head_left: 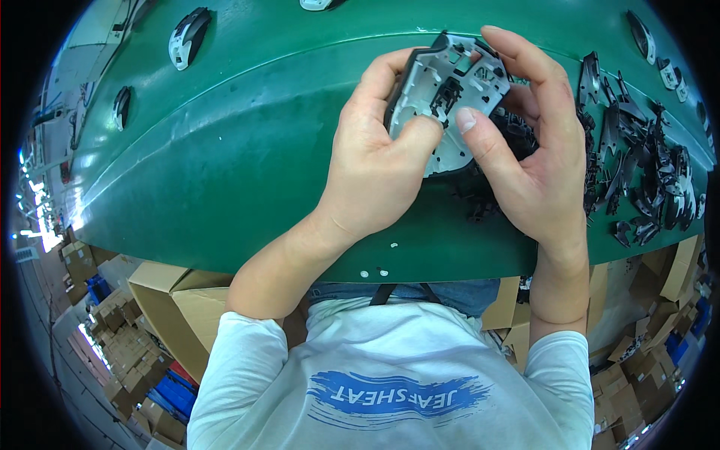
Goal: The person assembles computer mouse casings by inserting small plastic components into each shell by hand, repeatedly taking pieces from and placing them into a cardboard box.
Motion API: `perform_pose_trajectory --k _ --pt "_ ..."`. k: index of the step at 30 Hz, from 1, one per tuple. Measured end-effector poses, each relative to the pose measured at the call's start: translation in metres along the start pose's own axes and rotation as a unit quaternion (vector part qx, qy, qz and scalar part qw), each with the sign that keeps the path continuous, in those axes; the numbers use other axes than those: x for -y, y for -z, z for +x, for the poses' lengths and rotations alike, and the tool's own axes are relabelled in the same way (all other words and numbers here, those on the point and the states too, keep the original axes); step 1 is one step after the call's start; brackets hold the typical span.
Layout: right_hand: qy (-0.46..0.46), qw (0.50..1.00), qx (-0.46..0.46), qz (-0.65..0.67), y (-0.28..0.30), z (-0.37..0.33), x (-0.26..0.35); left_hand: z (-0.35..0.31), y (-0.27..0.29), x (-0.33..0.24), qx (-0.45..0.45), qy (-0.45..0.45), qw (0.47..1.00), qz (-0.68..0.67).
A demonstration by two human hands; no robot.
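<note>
Head view: angular, black-edged, whitish hard-plastic shell (472, 94) between bare fingers (420, 136)

Person (420, 435) is wearing a whitish T-shirt (405, 341), its short sleeves (240, 360) ending near the elbows. The front is bearing a blue brush-stroke print (330, 386) with pale block lettering. Blue denim (469, 292) is showing beyond the hem, narrow dark strips (383, 293) crossing it. Left hand (379, 157) and right hand (536, 169) are going bare.
</note>
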State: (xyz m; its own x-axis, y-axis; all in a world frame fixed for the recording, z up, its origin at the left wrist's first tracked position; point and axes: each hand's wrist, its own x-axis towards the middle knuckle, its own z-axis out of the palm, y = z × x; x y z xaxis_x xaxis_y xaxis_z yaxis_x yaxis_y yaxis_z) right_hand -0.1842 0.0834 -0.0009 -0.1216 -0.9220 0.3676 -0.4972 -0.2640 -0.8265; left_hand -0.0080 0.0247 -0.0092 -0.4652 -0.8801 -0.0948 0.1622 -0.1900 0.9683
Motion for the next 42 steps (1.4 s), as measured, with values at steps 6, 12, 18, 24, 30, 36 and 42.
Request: perform_pose_trajectory --k 6,12,18,24,30,36,42 --pt "-0.014 0.988 0.007 0.151 -0.011 -0.006 0.005 -0.004 -0.006 -0.004 0.032 0.018 0.998 -0.042" --pt "-0.053 0.998 0.045 0.009 0.001 -0.001 0.007 -0.005 -0.004 0.002 0.034 0.01 0.999 0.004" --pt "-0.1 0.994 0.033 0.029 -0.009 -0.003 0.012 -0.005 -0.003 0.02 0.022 -0.124 0.982 0.144" --pt "-0.225 0.968 -0.051 0.098 -0.026 0.019 0.048 -0.004 -0.005 0.019 0.016 -0.139 0.987 0.084" --pt "-0.115 0.992 0.036 -0.035 -0.011 -0.001 0.017 0.001 -0.003 0.029 0.037 -0.153 0.975 0.154" --pt "-0.075 0.997 0.006 0.03 -0.011 0.0 0.007 0.009 -0.004 0.031 0.027 -0.23 0.951 0.206" --pt "-0.073 0.978 -0.03 0.194 -0.002 0.003 0.001 -0.002 -0.001 -0.018 0.102 -0.065 0.992 0.044"
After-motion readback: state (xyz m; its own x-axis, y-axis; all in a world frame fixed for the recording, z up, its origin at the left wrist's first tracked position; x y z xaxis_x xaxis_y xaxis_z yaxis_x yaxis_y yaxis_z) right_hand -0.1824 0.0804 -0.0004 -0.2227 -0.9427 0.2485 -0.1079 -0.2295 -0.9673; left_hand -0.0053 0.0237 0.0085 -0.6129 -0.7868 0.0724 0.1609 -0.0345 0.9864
